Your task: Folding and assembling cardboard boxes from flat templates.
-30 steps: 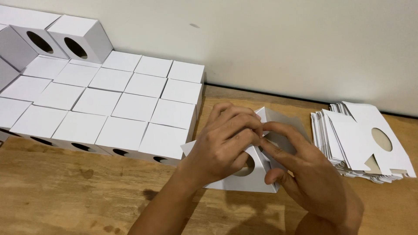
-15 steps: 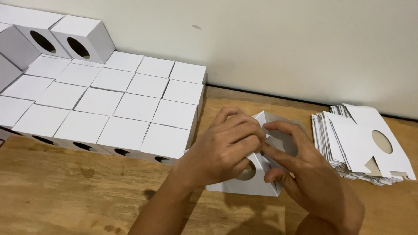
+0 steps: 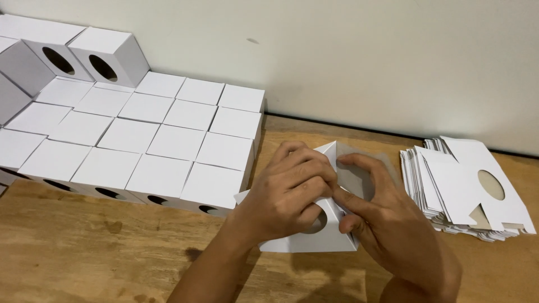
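Hands: left hand point(image 3: 289, 193) and right hand point(image 3: 387, 224) both pinching one half-folded white box point(image 3: 314, 238). One flat-blank stack point(image 3: 469, 188) right; two boxes point(image 3: 84, 53) sit atop the finished block point(image 3: 151, 146).

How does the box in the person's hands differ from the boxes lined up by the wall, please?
The box in hand is unfinished, with flaps open and both hands, left and right, pressing its panels; the lined-up boxes are closed cubes. The box in hand sits alone on the wooden table; the lined-up boxes touch side by side in rows, some stacked. Both are white card with a round hole in one face.
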